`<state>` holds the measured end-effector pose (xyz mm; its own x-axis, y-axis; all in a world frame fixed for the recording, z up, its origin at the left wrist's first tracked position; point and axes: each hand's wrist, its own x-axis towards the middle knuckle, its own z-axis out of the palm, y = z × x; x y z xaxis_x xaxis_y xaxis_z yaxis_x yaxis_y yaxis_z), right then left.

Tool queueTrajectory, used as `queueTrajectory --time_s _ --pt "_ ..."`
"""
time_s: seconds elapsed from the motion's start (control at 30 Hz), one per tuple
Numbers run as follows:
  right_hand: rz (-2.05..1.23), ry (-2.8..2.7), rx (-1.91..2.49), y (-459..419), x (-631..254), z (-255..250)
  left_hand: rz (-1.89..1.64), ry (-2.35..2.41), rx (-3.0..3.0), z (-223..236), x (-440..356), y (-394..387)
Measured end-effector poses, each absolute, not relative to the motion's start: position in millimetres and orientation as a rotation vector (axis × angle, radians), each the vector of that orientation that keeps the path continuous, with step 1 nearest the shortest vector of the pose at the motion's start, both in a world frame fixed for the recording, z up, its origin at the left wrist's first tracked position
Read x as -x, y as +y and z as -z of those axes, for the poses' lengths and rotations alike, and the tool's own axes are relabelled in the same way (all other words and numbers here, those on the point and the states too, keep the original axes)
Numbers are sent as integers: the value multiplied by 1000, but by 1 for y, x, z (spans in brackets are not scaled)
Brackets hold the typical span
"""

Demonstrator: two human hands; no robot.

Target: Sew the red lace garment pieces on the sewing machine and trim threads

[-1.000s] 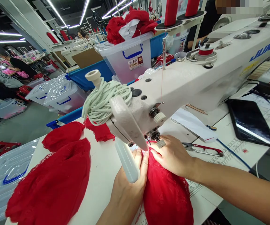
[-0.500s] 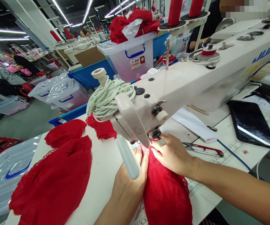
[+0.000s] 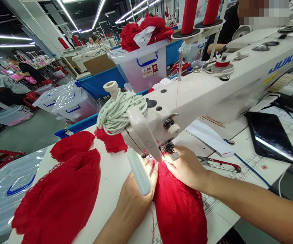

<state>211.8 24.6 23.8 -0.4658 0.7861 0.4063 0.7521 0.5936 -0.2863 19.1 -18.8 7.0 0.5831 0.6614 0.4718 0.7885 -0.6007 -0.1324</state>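
Observation:
A red lace garment piece (image 3: pixel 179 210) lies on the sewing table under the head of a white JUKI sewing machine (image 3: pixel 212 91). My left hand (image 3: pixel 136 195) rests flat on the piece's left edge, partly hidden behind the machine's white lamp tube (image 3: pixel 138 171), with its fingertips at the needle area. On the top of the piece, right beside the presser foot, my right hand (image 3: pixel 187 167) presses down with fingers curled. The needle itself is hidden by the machine head.
A pile of red lace pieces (image 3: pixel 60 200) lies at the left of the table. Red-handled snips (image 3: pixel 220 164) and a dark tablet (image 3: pixel 271 135) sit to the right. Clear lidded bins (image 3: pixel 65 101), a bin of red fabric (image 3: pixel 143 64) and other workers stand behind.
Both hands have stayed on the red piece at the presser foot; the left hand has slid slightly back toward me. The camera view shifted a little.

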Motion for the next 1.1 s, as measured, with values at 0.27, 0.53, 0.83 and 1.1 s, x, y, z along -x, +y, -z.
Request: queueTrajectory --time_s 0.27,0.53,0.83,1.1 --pt "-52 -2318 1200 24 -212 -20 523 -1026 2537 -17 -20 -15" --pt "-112 -2331 1239 24 -213 -23 304 -1113 2664 -20 -18 -17" --pt "-147 -2368 1260 24 -214 -26 501 -973 2558 -22 -16 -18" --pt "-122 -2297 1253 23 -213 -23 415 -1158 2638 -38 -31 -20"
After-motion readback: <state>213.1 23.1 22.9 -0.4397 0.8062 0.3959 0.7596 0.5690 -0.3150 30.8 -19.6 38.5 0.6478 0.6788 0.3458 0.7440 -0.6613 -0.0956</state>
